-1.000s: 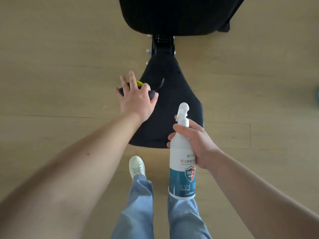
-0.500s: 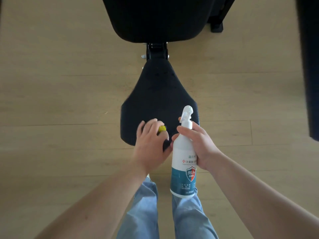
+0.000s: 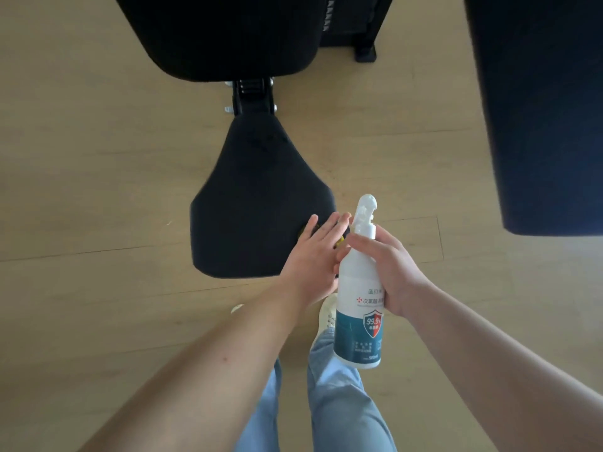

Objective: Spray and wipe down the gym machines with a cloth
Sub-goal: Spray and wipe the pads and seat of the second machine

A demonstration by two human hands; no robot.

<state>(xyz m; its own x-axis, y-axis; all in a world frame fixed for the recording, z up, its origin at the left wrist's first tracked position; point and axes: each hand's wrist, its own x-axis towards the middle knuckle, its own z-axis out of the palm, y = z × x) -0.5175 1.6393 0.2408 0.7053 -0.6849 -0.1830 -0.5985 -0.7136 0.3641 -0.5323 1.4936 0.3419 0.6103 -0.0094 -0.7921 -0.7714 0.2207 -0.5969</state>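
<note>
at 6 o'clock, pale jeans (image 3: 339,402) and a white shoe (image 3: 326,316); right hand (image 3: 388,272) curled round an upright spray bottle (image 3: 359,321), its fill hidden by opaque walls; left hand (image 3: 313,265), fingers straight, presses a mostly hidden yellow-edged cloth (image 3: 306,230) onto the black seat pad's (image 3: 254,207) 5 o'clock corner; backrest pad (image 3: 222,34) at 12 o'clock; another black pad (image 3: 538,109) at 2 o'clock

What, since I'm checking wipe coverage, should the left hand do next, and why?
Probably sweep the left hand leftward along the near edge of the seat pad: that hand presses the cloth flat at the near right corner, while the right hand only holds the spray bottle.
</note>
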